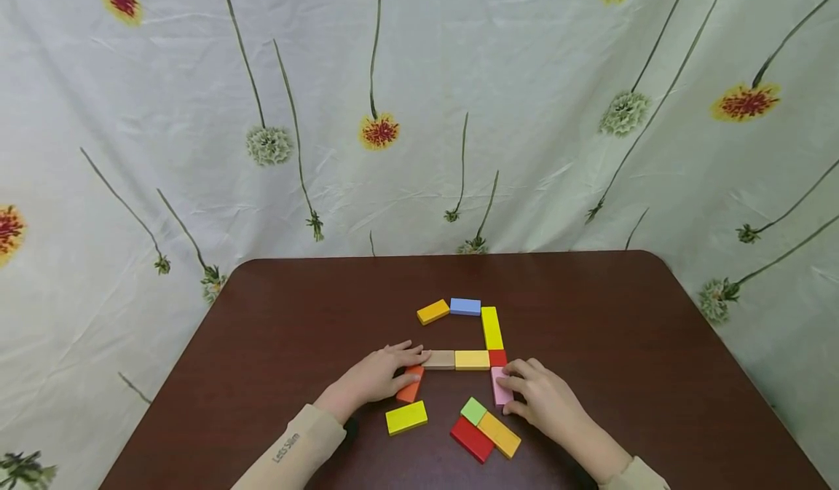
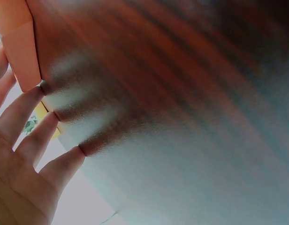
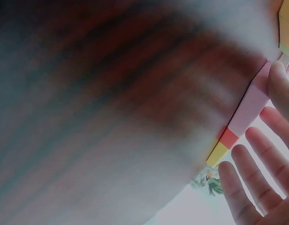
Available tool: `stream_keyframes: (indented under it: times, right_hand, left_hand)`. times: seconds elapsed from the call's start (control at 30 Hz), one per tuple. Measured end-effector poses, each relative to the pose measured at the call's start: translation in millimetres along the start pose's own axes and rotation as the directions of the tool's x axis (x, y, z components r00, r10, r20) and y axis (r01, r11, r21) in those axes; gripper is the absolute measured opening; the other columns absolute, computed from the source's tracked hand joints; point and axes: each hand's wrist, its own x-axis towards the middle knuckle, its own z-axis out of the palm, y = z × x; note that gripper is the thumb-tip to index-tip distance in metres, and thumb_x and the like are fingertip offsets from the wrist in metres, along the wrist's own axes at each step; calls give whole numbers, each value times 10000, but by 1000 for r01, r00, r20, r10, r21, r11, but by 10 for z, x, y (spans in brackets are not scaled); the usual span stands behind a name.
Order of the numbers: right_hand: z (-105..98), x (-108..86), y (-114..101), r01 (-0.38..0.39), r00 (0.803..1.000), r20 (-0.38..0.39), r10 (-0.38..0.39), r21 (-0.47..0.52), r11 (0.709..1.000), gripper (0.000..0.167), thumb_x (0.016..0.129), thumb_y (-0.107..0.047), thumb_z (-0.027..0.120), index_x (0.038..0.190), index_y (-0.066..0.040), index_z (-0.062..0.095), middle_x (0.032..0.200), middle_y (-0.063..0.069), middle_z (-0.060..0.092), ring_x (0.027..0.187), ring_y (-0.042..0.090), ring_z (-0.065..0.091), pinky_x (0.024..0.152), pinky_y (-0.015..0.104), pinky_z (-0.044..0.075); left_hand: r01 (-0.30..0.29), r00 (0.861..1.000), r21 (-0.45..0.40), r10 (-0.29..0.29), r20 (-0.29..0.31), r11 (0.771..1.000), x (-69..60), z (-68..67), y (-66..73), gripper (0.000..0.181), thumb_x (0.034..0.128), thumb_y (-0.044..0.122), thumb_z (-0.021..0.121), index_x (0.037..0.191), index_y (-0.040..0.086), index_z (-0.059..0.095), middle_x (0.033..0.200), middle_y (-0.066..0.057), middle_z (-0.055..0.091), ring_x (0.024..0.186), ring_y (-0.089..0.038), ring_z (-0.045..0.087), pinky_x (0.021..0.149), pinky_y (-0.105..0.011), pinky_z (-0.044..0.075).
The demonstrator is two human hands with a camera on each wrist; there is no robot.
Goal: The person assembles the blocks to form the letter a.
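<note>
In the head view my left hand (image 1: pixel 376 375) lies over an orange block (image 1: pixel 410 388), thumb on it. Its forefinger reaches the left end of a beige wooden block (image 1: pixel 438 360). The left wrist view shows the fingers fairly straight, several tips down on the table and the orange block (image 2: pixel 23 51) beside them. My right hand (image 1: pixel 544 397) touches a pink block (image 1: pixel 501 390) that joins a red block (image 1: pixel 497 359). In the right wrist view the thumb is at the pink block's near end (image 3: pixel 251 103), the other fingers extended alongside. A light-yellow block (image 1: pixel 472 360) links the beige and red ones.
Beyond stand a tall yellow block (image 1: pixel 492 328), a blue block (image 1: pixel 465 306) and an amber block (image 1: pixel 433 311). Nearer lie a yellow block (image 1: pixel 406 418), a green block (image 1: pixel 473 410), a red block (image 1: pixel 472 440) and an orange-yellow block (image 1: pixel 500 435). A flowered cloth (image 1: pixel 419 206) hangs behind the brown table (image 1: pixel 314 301).
</note>
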Motion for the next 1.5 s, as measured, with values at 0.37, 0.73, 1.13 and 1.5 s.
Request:
stream_keyframes:
  times: [0.37, 0.73, 1.13, 1.5]
  right_hand:
    - [7, 21, -26, -10, 1000, -8, 10, -12, 1000, 431, 697, -307, 885, 1069, -120, 773, 1069, 26, 665, 917, 160, 570, 756, 294, 575]
    - [-22, 27, -53, -74, 996, -49, 76, 26, 997, 444, 718, -334, 870, 1084, -107, 764, 1077, 30, 672, 946, 174, 591, 760, 315, 584]
    - [-13, 316, 129, -375, 918, 250, 308, 287, 882, 643, 842, -302, 772, 1406, -88, 548, 1419, 191, 534, 1284, 394, 518, 1000, 562, 479]
    - [-14, 384, 164, -401, 889, 347, 299, 277, 873, 666, 860, -322, 746, 1455, -152, 503, 1541, 155, 418, 1422, 458, 341, 1029, 641, 411]
  left_hand:
    - [-25, 1000, -5, 25, -12, 1000, -14, -12, -1, 492, 956, 271, 644, 1428, 176, 543, 1464, -59, 536, 1425, -328, 404, 1114, -566, 363]
    - [-26, 1000, -15, 26, 0, 1000, -37, -84, 76, 488, 960, 262, 637, 1426, 151, 542, 1465, -82, 531, 1419, -344, 409, 1119, -576, 349]
    - [-16, 1000, -25, 15, -5, 1000, -38, -68, 67, 483, 964, 270, 633, 1424, 157, 545, 1471, -74, 527, 1426, -340, 399, 1126, -575, 341]
    - [-6, 1000, -42, 5, -5, 999, -36, -59, 64, 485, 956, 259, 644, 1421, 160, 549, 1466, -75, 531, 1427, -335, 401, 1120, -585, 343]
